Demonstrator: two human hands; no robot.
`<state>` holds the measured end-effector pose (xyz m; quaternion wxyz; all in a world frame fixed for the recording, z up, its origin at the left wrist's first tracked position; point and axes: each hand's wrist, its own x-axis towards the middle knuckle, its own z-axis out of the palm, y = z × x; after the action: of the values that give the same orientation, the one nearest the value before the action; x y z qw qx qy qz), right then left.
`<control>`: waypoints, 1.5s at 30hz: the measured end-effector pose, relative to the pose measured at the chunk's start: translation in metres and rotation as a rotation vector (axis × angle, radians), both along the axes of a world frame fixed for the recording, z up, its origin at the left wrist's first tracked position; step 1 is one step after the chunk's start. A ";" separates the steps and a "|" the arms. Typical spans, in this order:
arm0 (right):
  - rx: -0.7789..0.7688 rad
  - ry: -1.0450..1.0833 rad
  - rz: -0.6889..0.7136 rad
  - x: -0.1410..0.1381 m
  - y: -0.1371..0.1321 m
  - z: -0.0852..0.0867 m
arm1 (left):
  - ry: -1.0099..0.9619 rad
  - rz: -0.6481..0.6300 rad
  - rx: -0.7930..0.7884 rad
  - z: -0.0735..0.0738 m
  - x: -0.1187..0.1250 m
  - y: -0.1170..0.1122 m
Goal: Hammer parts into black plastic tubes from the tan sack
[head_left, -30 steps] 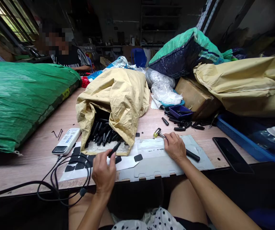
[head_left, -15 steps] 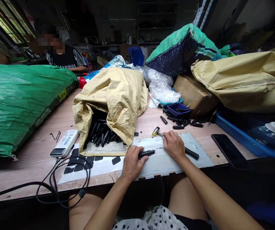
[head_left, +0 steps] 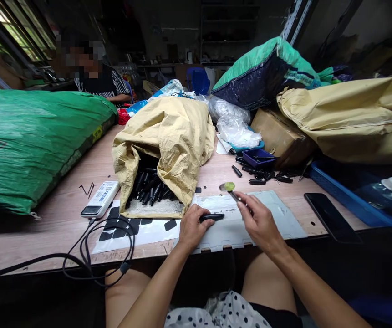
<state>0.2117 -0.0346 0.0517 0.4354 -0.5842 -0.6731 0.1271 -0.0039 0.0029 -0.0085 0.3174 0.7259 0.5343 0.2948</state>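
- Gaping toward the person, a tan, creased, cloth-like sack (head_left: 182, 123) on the wood-grained counter (head_left: 62, 205) holds a heap of small black cylindrical pieces (head_left: 153, 189).
- Left hand (head_left: 191, 228): low at the near edge, forearm angled inward, thumb and fingers pinching a slim black cylindrical rod (head_left: 214, 217).
- The rod points right over the flat grey sheet (head_left: 281, 218); probably light, stiff, slightly slippery, best gripped behind its narrow tip.
- The small yellow-green-faced metal hammer (head_left: 229, 187) slants up-left; likely rigid and head-heavy, best held by its handle.
- Right hand (head_left: 259, 223): wrist raised, fingers curled around the hammer.
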 end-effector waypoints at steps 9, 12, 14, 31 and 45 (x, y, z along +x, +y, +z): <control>-0.108 -0.116 0.161 -0.028 -0.038 -0.030 | -0.023 0.011 -0.031 0.000 0.001 0.002; -0.127 -0.180 0.143 -0.029 -0.040 -0.034 | -0.020 0.021 -0.027 0.000 0.002 0.001; -0.144 -0.204 0.148 -0.028 -0.040 -0.035 | -0.018 0.032 -0.026 0.000 0.002 0.001; -0.099 -0.234 -0.047 0.014 -0.008 -0.029 | 0.019 0.024 0.009 0.004 0.002 -0.001; -0.073 -0.611 -0.179 0.053 0.066 -0.071 | 0.064 -0.004 0.024 0.008 0.001 -0.003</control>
<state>0.2651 0.0313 -0.0197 0.2014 -0.6673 -0.7137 -0.0692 -0.0027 -0.0005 -0.0004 0.2921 0.7398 0.5390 0.2771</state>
